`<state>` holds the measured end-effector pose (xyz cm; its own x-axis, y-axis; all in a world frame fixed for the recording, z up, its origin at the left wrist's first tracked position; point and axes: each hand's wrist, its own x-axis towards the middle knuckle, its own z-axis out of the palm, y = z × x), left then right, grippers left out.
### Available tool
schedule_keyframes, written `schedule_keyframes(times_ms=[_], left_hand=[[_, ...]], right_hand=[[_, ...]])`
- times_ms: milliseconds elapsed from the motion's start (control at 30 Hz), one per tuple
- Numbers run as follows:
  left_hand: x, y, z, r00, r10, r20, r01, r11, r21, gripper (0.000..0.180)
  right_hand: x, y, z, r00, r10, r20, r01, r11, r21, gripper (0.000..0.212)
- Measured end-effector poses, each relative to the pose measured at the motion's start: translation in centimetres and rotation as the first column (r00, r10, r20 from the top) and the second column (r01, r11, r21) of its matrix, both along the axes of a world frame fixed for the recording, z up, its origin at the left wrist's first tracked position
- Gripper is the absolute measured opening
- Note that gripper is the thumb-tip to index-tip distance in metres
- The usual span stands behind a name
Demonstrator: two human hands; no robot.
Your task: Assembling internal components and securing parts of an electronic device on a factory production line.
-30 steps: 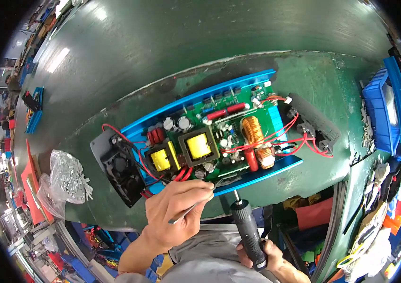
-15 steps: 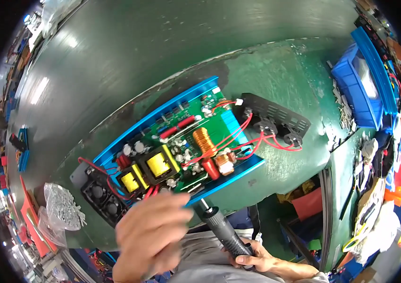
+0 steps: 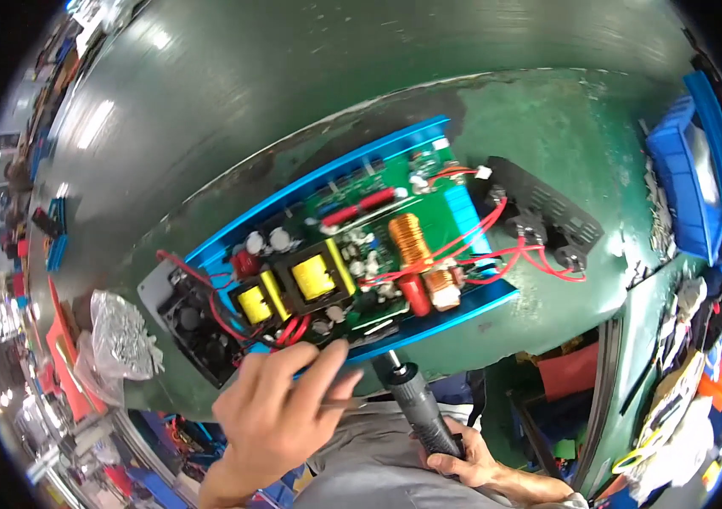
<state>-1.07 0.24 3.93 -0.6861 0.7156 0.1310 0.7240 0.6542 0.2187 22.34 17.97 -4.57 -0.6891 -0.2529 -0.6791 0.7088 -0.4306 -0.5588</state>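
My right hand (image 3: 467,458) is wrapped round a black electric screwdriver (image 3: 424,407), its tip pointing up at the near wall of a blue metal case (image 3: 471,305). Inside that case sits a green circuit board (image 3: 430,216) with two yellow transformers (image 3: 316,276), a copper coil and red capacitors. My left hand (image 3: 280,411) hovers by the near-left edge of the case, fingers bent and apart, with no held thing that I can make out. A black end panel with fans (image 3: 195,327) lies at the case's left end; a slotted black panel (image 3: 547,204) is wired at its right.
A clear bag of small metal parts (image 3: 123,335) lies at the left of the green bench (image 3: 547,110). At the right stand a blue bin (image 3: 685,187) and loose metal strips (image 3: 658,208). Beyond the bench's near edge is a gap with a red sheet (image 3: 569,373).
The view has shifted, so the case and bench sit farther right. My left hand's fingers have spread from a blurred, bunched pose; my right hand still holds the screwdriver near the case wall.
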Motion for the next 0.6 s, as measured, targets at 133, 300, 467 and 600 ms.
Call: schedule_keyframes(times_ms=[133,300,467,600], left_hand=[[-0.5,1.0,-0.3,0.996,-0.085,0.007,0.086,0.993,-0.082,0.036],[-0.4,1.2,-0.6,0.995,-0.093,0.04,0.096,0.991,-0.093,0.041],[-1.0,0.8,-0.5,0.986,-0.166,0.024,0.168,0.977,-0.131,0.037],[-1.4,0.6,-0.9,0.975,-0.218,0.053,0.222,0.971,-0.094,0.041]], right_hand=[[0.2,-0.5,-0.3,0.999,-0.038,0.035,0.039,0.998,-0.04,0.079],[0.5,-0.9,-0.7,0.997,-0.072,0.034,0.073,0.996,-0.051,0.1],[0.5,-0.9,-0.4,1.0,-0.002,-0.006,0.003,0.998,0.061,0.106],[-0.2,-0.9,0.3,1.0,0.006,-0.002,-0.006,0.989,0.15,0.104]])
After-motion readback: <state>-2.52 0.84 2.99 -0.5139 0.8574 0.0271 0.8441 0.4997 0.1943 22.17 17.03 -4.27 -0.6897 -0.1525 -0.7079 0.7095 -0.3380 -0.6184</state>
